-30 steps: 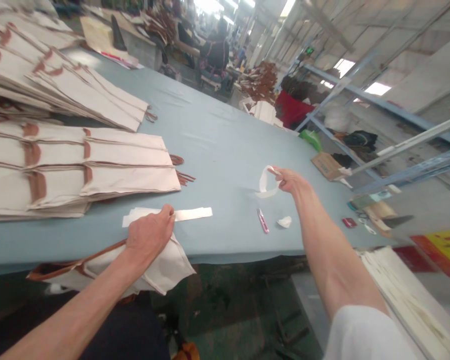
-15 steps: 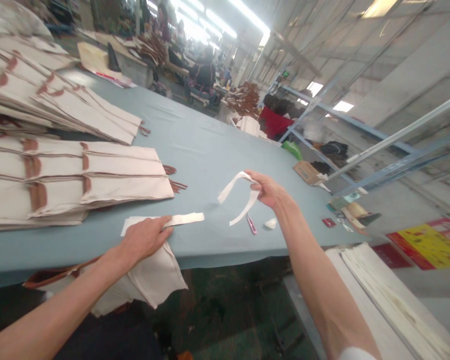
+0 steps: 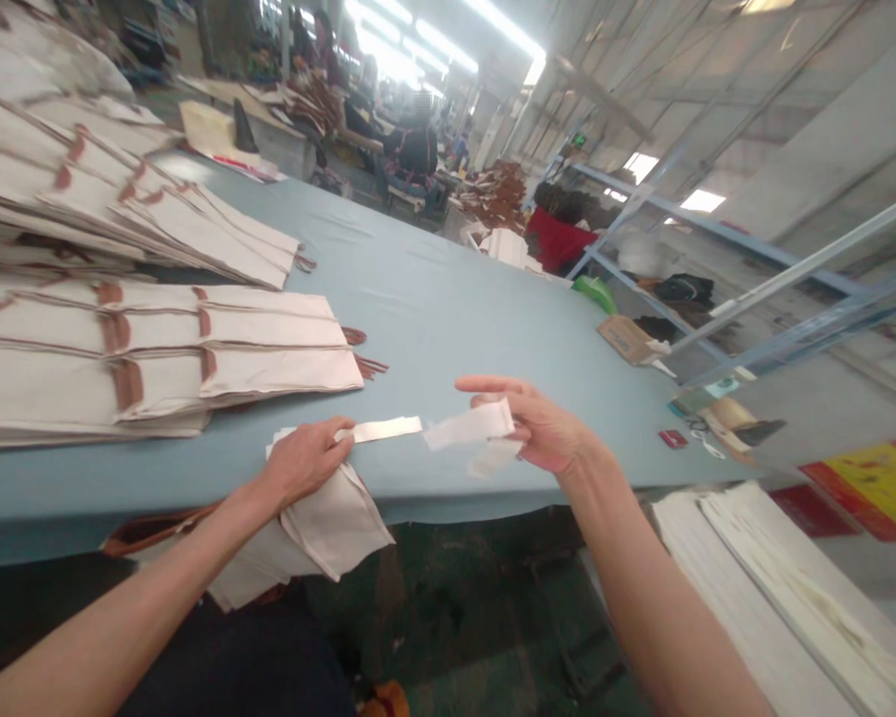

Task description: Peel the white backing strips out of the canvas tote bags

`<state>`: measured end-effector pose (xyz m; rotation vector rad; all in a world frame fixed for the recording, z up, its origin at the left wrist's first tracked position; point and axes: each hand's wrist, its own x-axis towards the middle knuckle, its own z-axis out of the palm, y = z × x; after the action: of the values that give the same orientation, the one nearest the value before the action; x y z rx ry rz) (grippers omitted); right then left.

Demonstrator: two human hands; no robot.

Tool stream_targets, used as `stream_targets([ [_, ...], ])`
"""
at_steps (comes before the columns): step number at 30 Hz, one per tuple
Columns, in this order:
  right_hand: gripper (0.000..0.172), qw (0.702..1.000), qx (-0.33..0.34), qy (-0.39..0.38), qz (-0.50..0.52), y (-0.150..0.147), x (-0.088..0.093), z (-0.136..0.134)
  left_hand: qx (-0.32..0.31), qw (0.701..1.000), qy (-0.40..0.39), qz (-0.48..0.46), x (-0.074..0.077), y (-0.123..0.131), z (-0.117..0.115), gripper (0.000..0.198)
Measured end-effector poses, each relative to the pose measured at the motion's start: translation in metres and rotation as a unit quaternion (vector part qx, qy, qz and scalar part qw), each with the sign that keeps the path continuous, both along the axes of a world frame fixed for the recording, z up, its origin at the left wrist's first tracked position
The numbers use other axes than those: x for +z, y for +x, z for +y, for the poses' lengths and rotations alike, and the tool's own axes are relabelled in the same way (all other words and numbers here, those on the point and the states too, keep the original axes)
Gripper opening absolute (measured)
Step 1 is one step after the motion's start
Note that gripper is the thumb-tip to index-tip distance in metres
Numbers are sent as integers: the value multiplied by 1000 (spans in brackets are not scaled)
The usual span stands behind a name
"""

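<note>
My left hand [image 3: 310, 460] rests near the table's front edge, its fingers closed over a small stack of white strips. One strip [image 3: 388, 429] sticks out to the right from under the fingertips. Just below this hand, a cream canvas piece [image 3: 339, 523] with brown trim hangs over the table edge. To the right, my right hand [image 3: 542, 426] holds a folded white strip [image 3: 470, 425] between thumb and fingers, slightly above the table, with the index finger stretched out to the left. The strip's lower end is blurred.
Stacked cream canvas pieces with brown tabs [image 3: 284, 344] lie on the left of the blue-covered table [image 3: 448, 309]. At the right end are a small red object [image 3: 673, 438], scissors [image 3: 706, 440] and a cardboard box [image 3: 627, 339]. A person [image 3: 412, 149] sits far back.
My right hand has come down, and its strip has gone from a wide hanging loop to a flatter fold. The pink tool and white scrap are now hidden. The view has shifted slightly left.
</note>
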<state>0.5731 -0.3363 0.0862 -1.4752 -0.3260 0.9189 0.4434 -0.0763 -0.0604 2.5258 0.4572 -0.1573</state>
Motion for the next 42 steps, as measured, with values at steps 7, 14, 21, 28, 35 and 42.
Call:
stream_targets([
  [7,51,982,138,-66,115,-32,-52,62,41,999,-10,-13,-3,-1,-5,35],
  [14,70,977,106,-137,120,-14,-123,109,45,999,-16,-12,-5,-4,-4,33],
  [21,71,974,113,-178,84,-18,-130,102,39,999,-22,9,-3,-8,13,30],
  [28,70,965,104,-239,-30,-30,-139,106,33,999,-16,5,-7,-19,29,29],
  [35,54,962,82,-250,-74,-22,-134,107,79,997,-22,5,-7,-41,49,33],
  [42,43,983,29,-176,-40,-6,-103,87,130,991,-39,-15,-4,-49,43,40],
])
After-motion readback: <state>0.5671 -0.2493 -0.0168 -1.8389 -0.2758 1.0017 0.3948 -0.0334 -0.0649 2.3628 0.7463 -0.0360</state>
